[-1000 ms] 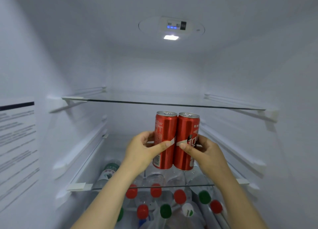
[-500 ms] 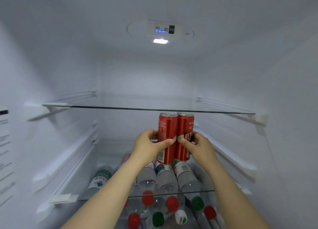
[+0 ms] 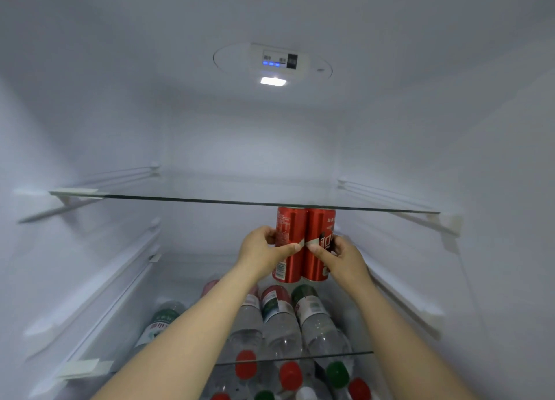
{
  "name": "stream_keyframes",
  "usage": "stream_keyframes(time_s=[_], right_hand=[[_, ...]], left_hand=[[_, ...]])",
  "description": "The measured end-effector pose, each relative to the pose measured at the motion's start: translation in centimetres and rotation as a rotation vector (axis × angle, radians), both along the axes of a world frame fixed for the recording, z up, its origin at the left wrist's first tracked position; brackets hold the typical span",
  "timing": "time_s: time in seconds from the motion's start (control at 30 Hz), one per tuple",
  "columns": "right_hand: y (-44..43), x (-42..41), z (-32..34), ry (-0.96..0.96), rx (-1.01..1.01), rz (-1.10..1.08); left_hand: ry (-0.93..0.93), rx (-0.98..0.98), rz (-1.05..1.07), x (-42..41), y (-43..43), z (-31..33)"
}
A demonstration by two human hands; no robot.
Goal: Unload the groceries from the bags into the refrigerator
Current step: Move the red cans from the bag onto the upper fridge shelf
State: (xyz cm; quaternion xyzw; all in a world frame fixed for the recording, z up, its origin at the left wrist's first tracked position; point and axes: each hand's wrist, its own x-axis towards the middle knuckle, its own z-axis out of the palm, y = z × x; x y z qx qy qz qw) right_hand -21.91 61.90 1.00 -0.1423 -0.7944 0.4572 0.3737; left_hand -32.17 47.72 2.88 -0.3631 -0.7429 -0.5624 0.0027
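Observation:
Two tall red soda cans stand upright side by side deep inside the white refrigerator. My left hand (image 3: 264, 254) is wrapped around the left can (image 3: 289, 231), and my right hand (image 3: 342, 257) grips the right can (image 3: 319, 231). The can tops are hidden behind the front edge of the upper glass shelf (image 3: 180, 199). The can bottoms sit low over the lower glass shelf (image 3: 357, 353); I cannot tell whether they touch it.
Several clear water bottles (image 3: 279, 324) with red and green caps lie on their sides under the lower glass shelf. A lamp and control panel (image 3: 273, 66) sit in the ceiling. White rails line both side walls.
Both hands have pushed the two cans farther back into the fridge, so their tops now sit behind the upper shelf's edge. The view has tilted slightly upward.

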Motion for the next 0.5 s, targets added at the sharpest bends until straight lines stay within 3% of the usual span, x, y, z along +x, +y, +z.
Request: stream_keyframes(time_s=[0.3,0.5], right_hand=[[0.8,-1.3,0.0,-0.022,0.001,-0.054],[1.7,-2.6,-1.5,-0.158,0.038,-0.206]], left_hand=[[-0.023,-0.036,0.001,-1.6,2.5,0.5],[-0.009,-0.054,0.029,-1.8,3.8,0.6]])
